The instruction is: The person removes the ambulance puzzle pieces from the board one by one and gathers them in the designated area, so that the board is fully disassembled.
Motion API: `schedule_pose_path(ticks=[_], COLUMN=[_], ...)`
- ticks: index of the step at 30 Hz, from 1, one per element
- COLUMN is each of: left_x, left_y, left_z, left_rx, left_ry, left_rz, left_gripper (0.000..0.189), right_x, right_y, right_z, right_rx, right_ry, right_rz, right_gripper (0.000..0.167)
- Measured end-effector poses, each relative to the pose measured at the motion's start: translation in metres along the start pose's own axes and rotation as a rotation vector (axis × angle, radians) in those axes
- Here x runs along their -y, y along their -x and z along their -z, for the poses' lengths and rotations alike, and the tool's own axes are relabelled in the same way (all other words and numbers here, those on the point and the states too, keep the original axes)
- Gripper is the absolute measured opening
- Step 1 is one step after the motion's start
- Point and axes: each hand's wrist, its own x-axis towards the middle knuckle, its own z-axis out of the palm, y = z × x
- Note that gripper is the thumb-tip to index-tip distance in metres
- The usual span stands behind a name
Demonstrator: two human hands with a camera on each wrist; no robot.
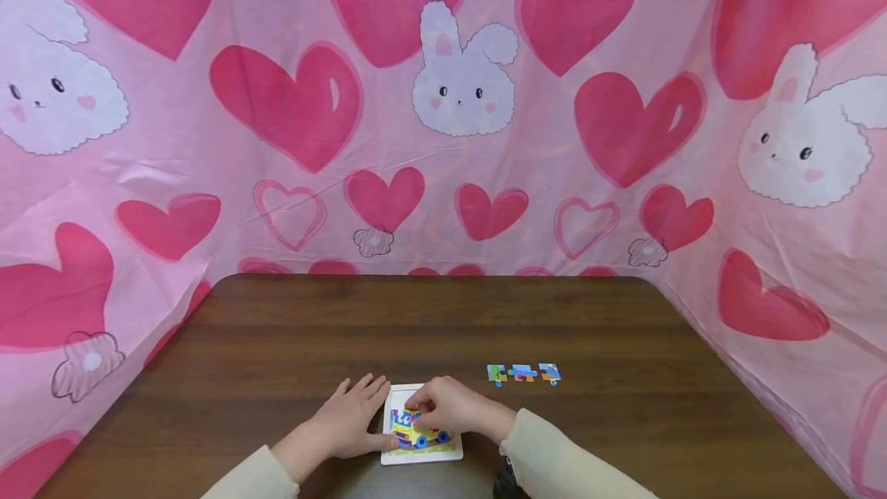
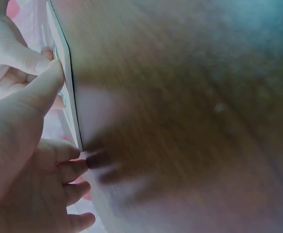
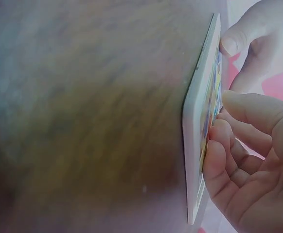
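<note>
A small white-rimmed puzzle tray lies near the front of the table, with a yellow truck picture in its lower part and bare white above it. My left hand spreads its fingers along the tray's left side, thumb resting on the lower left of the picture. Over the truck's upper part, my right hand curls its thumb and fingers and pinches a puzzle piece at the picture's surface. Most of that piece is hidden by the fingers. In the right wrist view, the fingertips touch the tray's face.
Right of the tray, farther back, three loose jigsaw pieces lie in a row on the brown wooden table. A pink cloth with hearts and rabbits surrounds the table's back and sides. Something black shows beneath the right sleeve.
</note>
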Motion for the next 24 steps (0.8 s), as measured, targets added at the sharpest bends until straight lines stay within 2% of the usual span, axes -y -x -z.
schedule_pose_path(ticks=[6, 13, 20, 24], left_x=[-0.0001, -0.0011, -0.0014, -0.0021], left_y=[-0.0009, -0.0021, -0.0036, -0.0034], left_z=[0.0000, 0.0011, 0.0003, 0.0008], left_rx=[0.003, 0.021, 0.029, 0.030], left_ry=[0.005, 0.009, 0.018, 0.019], left_rz=[0.004, 0.024, 0.037, 0.037], left_gripper=[0.086, 0.085, 0.086, 0.086], right_x=[-0.0013, -0.0018, -0.0010, 0.0002], right_y=[-0.0004, -0.0018, -0.0034, -0.0032], right_z=[0.0003, 0.0021, 0.0009, 0.0002], right_rx=[-0.005, -0.029, -0.068, -0.075], right_ry=[-0.052, -0.182, -0.279, -0.297], right_rz=[0.003, -0.041, -0.044, -0.062], right_gripper=[0.018, 0.008, 0.010, 0.012])
